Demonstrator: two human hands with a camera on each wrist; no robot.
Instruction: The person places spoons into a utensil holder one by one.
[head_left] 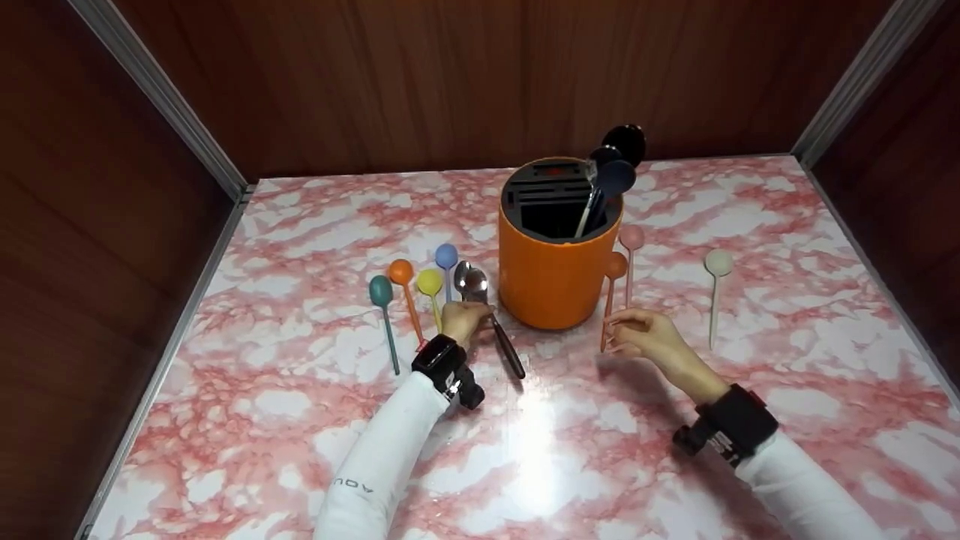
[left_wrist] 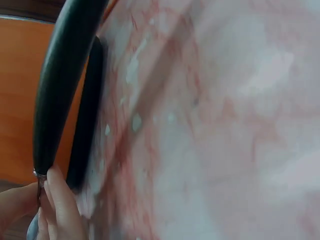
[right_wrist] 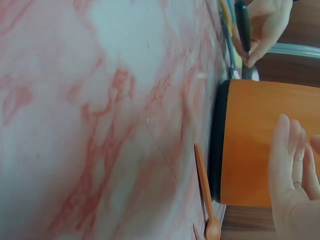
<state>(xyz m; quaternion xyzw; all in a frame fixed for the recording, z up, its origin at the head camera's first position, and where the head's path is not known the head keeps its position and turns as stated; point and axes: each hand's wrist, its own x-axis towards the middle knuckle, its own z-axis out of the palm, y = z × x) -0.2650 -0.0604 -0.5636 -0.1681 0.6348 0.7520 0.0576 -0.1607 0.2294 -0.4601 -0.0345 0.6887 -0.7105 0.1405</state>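
My left hand (head_left: 465, 321) pinches a metal spoon with a black handle (left_wrist: 62, 85) at its thin neck, between thumb and fingers. The handle slants toward me, raised off the table in the left wrist view. Beside its bowl is a second metal spoon bowl (head_left: 463, 276), partly hidden. My right hand (head_left: 645, 337) hovers right of the orange utensil holder (head_left: 551, 289), fingers loosely extended and holding nothing. Below it an orange-red spoon (right_wrist: 202, 175) lies on the table, apart from the fingers in the right wrist view. A pink spoon (head_left: 631, 240) lies just beyond.
Teal (head_left: 381, 291), orange (head_left: 401, 271), yellow (head_left: 430, 282) and blue (head_left: 446, 256) spoons lie on the left. A cream spoon (head_left: 718, 264) lies at the far right. Several dark utensils (head_left: 616, 178) stand in the holder's open compartment, beside narrow slots. Wooden panels (head_left: 450, 82) enclose the table.
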